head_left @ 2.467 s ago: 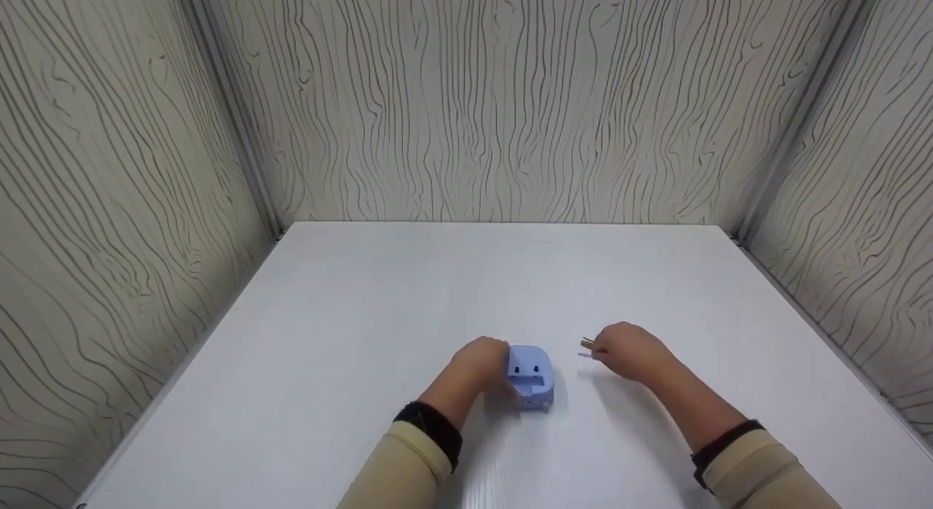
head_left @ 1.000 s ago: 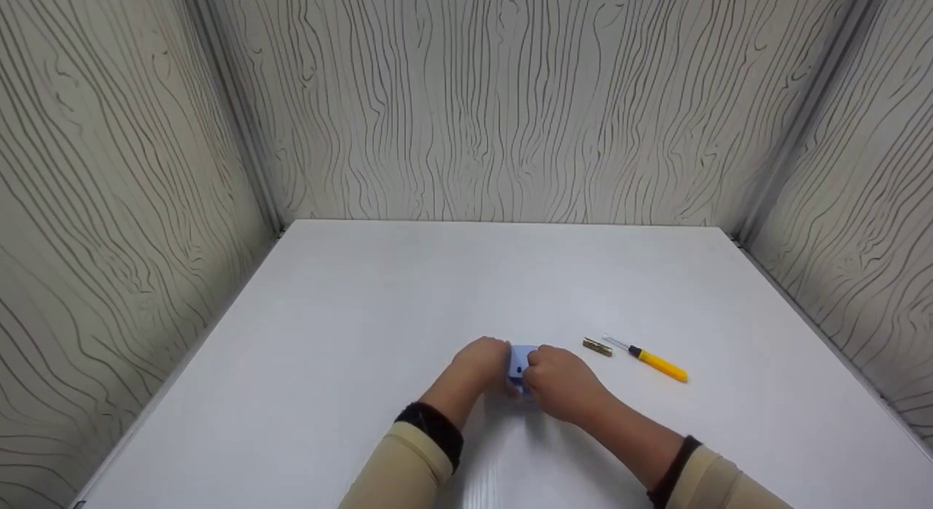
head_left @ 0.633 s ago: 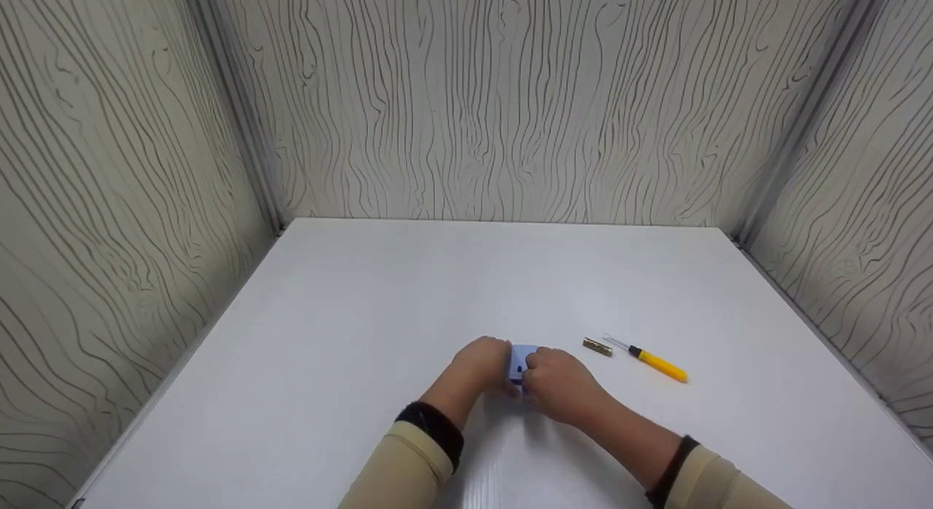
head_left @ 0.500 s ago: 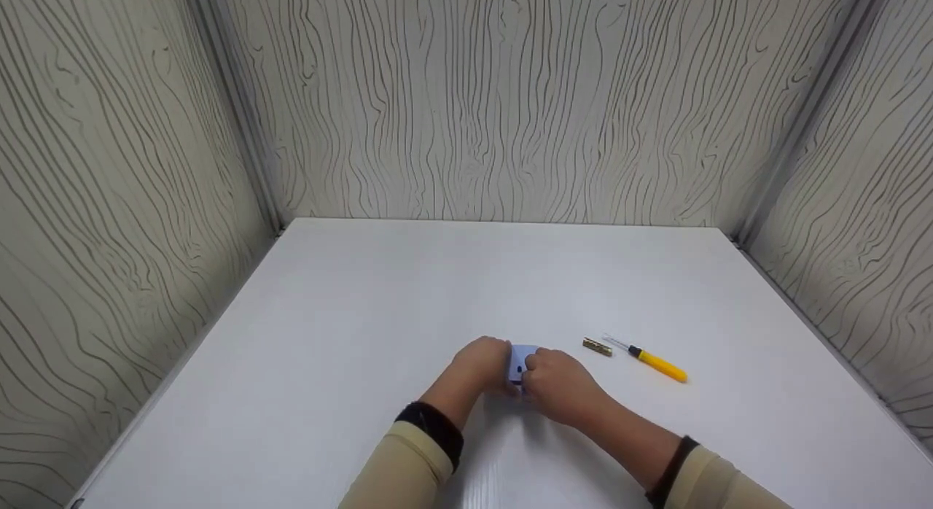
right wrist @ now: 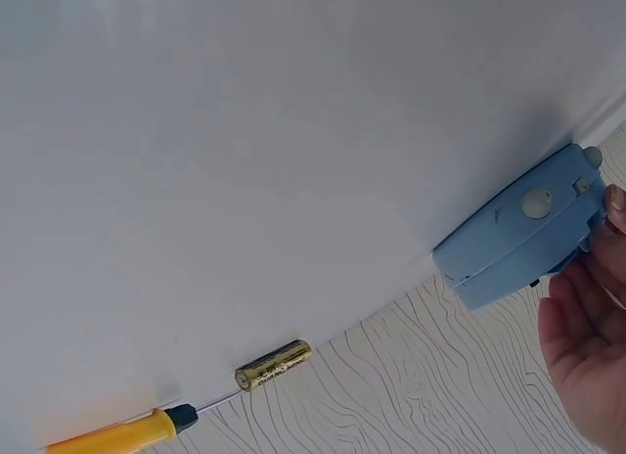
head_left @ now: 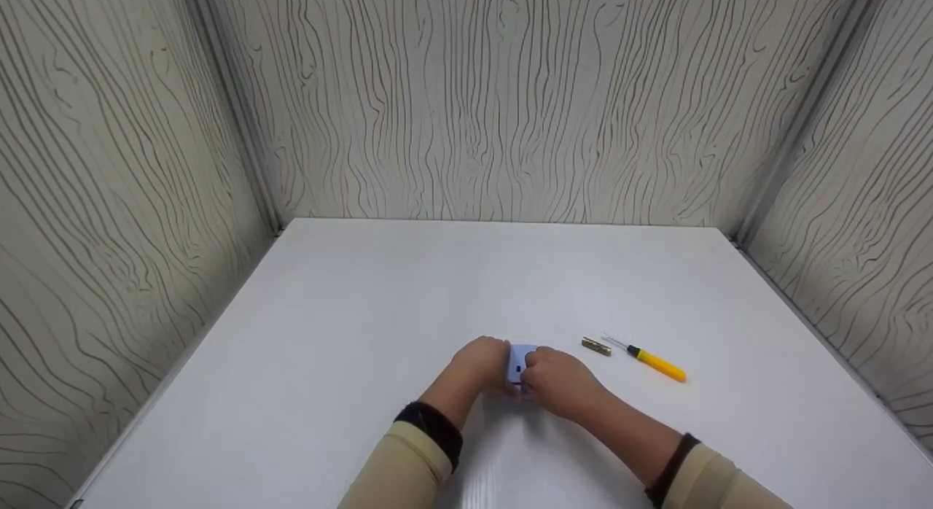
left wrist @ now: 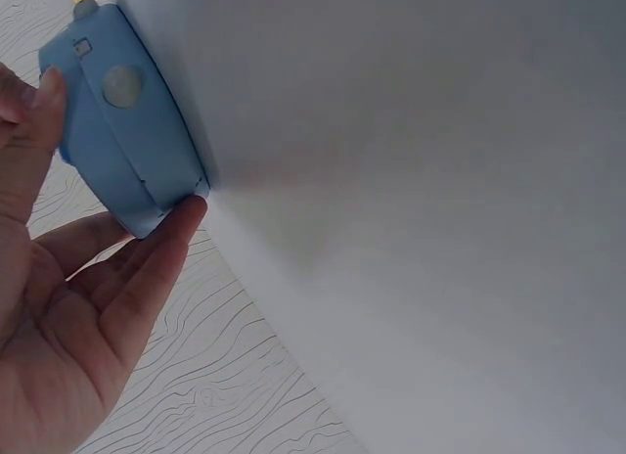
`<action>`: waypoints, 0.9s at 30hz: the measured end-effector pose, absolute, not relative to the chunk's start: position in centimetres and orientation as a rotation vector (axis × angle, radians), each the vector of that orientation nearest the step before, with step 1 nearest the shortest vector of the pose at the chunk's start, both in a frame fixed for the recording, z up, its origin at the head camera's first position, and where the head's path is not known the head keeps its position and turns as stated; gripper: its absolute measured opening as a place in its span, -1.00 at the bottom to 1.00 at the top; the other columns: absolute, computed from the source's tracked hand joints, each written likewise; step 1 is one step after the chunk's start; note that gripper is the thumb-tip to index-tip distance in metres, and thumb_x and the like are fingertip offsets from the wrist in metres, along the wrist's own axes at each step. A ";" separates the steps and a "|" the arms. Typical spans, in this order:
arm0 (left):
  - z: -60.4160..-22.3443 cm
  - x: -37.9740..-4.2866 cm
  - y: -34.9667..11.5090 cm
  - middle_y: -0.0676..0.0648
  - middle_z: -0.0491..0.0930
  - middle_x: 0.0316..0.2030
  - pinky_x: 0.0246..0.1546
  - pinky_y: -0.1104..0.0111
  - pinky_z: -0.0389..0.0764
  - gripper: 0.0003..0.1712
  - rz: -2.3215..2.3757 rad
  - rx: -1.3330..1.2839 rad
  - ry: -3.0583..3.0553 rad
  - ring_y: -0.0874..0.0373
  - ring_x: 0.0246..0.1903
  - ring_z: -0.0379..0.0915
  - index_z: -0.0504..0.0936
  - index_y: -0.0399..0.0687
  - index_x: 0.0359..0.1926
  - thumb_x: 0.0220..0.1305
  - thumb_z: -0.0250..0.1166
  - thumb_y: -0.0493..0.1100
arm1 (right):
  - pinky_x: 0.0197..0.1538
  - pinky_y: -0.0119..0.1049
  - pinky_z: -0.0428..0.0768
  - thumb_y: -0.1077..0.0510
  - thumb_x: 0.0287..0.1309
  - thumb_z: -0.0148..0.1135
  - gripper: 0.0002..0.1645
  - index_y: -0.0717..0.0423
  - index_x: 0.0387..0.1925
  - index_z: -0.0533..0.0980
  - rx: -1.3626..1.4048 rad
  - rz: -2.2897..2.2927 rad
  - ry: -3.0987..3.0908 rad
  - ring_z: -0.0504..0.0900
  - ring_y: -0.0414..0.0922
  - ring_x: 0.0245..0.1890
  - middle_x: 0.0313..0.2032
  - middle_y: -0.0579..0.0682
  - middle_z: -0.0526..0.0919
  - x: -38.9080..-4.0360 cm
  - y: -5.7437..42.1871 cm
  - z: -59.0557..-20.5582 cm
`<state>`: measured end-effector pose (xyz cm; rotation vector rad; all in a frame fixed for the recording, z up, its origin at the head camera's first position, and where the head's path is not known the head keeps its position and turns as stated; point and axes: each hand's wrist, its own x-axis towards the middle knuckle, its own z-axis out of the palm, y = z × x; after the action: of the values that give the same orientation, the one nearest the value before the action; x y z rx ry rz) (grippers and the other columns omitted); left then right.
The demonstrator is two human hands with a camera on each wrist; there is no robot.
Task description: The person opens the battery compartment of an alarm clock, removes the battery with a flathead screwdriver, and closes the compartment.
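Observation:
A small pale-blue plastic device (head_left: 520,356) with rounded sides and dark dots on its top stands on the white table. My left hand (head_left: 483,363) holds its left side; in the left wrist view the thumb lies on one face of the device (left wrist: 122,131) and the fingertips touch its lower end. From the right, my right hand (head_left: 560,381) has its fingers curled at the front of the device, over a recess; the right wrist view shows thumb and fingers pinching at the edge of the device (right wrist: 514,239). What lies under those fingertips is hidden.
To the right of my right hand lie a gold battery (head_left: 596,346) and a screwdriver (head_left: 660,364) with a yellow handle, its shaft tip near the battery. The white table (head_left: 379,290) meets wood-grain panels (head_left: 466,115) at the back and sides.
About 2.5 seconds ago my right hand was at the battery; since then it has left the battery on the table and moved left to the device. Over the last second both hands stay almost still.

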<state>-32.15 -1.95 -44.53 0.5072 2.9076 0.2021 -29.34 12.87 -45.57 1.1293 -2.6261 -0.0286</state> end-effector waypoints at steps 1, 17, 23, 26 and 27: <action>-44.6 -32.1 -2.0 -0.04 0.60 -0.32 -0.20 0.36 0.52 -0.23 0.199 0.513 2.909 0.14 -0.32 0.47 0.54 -0.13 0.03 -0.23 0.49 0.14 | -0.43 -0.47 0.44 0.09 0.00 0.31 -0.88 0.06 -0.46 0.67 1.131 -0.020 -2.642 0.34 -0.27 -0.52 -0.52 -0.12 0.52 -29.3 12.9 -45.5; -44.5 -32.3 -1.9 -0.04 0.59 -0.36 -0.22 0.36 0.52 -0.24 0.129 0.553 2.900 0.14 -0.38 0.44 0.55 -0.16 0.00 -0.21 0.46 0.18 | -0.42 -0.42 0.40 -0.01 0.05 0.26 -0.80 0.01 -0.38 0.65 1.243 -0.022 -2.677 0.32 -0.25 -0.46 -0.44 -0.12 0.48 -29.4 13.6 -45.3; -44.4 -32.3 -1.9 -0.05 0.61 -0.31 -0.15 0.35 0.52 -0.25 0.144 0.509 2.890 0.12 -0.30 0.47 0.54 -0.13 0.03 -0.19 0.47 0.15 | -0.36 -0.43 0.46 0.01 0.05 0.28 -0.81 0.01 -0.34 0.66 1.279 -0.035 -2.694 0.37 -0.26 -0.43 -0.40 -0.11 0.50 -29.6 13.6 -45.0; -44.5 -32.2 -1.9 -0.05 0.61 -0.30 -0.14 0.36 0.51 -0.23 0.146 0.502 2.890 0.13 -0.29 0.48 0.52 -0.11 0.06 -0.19 0.47 0.15 | -0.34 -0.42 0.47 0.01 0.05 0.28 -0.80 0.01 -0.33 0.66 1.278 -0.032 -2.719 0.38 -0.26 -0.41 -0.38 -0.10 0.52 -29.6 13.6 -44.9; -44.5 -32.1 -1.9 -0.04 0.60 -0.30 -0.16 0.36 0.51 -0.23 0.155 0.499 2.887 0.14 -0.30 0.47 0.52 -0.11 0.07 -0.19 0.47 0.14 | -0.33 -0.41 0.48 0.01 0.04 0.29 -0.81 0.00 -0.33 0.65 1.274 -0.023 -2.731 0.38 -0.26 -0.41 -0.37 -0.11 0.52 -29.6 13.7 -44.9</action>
<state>-32.14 -1.90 -44.51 0.4991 2.8867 0.1555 -29.59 13.69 -44.95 1.2742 -2.7308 -0.0230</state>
